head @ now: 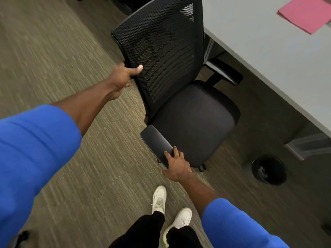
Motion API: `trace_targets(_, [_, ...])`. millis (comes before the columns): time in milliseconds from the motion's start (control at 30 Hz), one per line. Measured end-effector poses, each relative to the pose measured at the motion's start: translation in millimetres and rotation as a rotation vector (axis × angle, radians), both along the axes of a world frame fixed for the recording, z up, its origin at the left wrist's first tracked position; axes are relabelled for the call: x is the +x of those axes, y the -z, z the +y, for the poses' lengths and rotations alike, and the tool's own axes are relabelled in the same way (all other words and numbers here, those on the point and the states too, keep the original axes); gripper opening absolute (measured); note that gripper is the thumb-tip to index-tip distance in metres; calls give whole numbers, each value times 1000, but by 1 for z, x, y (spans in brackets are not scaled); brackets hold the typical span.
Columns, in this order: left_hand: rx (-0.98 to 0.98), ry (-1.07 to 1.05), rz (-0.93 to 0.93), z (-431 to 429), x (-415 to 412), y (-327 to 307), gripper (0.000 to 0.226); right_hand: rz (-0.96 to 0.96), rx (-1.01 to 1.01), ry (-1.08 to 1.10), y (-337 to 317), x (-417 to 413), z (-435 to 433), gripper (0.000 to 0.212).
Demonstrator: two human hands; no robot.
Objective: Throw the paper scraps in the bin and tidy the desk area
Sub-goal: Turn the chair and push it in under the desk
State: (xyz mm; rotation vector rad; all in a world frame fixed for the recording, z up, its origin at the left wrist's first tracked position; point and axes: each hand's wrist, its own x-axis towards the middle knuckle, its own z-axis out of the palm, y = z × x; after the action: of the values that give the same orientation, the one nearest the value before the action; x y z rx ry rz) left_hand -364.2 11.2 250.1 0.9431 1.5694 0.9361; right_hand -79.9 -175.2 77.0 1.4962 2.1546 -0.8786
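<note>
The chair (179, 97) stands on the carpet (53, 59) beside the desk (268, 59), seat facing the desk edge. The left hand (123, 77) has its fingers wrapped round the backrest's side edge; the right hand (176, 167) lies on the near armrest (155, 142), fingers spread over its end. This looks like the tidying step: the chair needs pushing under the desk. The bin (268, 170) sits near the desk leg, just right of the path; open carpet lies behind
</note>
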Motion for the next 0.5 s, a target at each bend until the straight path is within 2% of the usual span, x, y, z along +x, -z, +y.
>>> trace_targets(67, [5,21,31,1,3,1,24,-12,13,-16,3,3,-3,97])
trace_targets(100, [6,23,47,0,5,0,26,-16,17,-19,4,6,-5,98])
trace_targets(267, [22,-66,82,-16,17,-7,54,-31,7,-21,6,25,-14,102])
trace_targets(367, [20,-31,112,-25,20,-4,59,-44,-4,-1,6,41,-19,104])
trace_targets(500, [-30,49,71,-38,21,3,77,-72,38,13,6,67,-31,109])
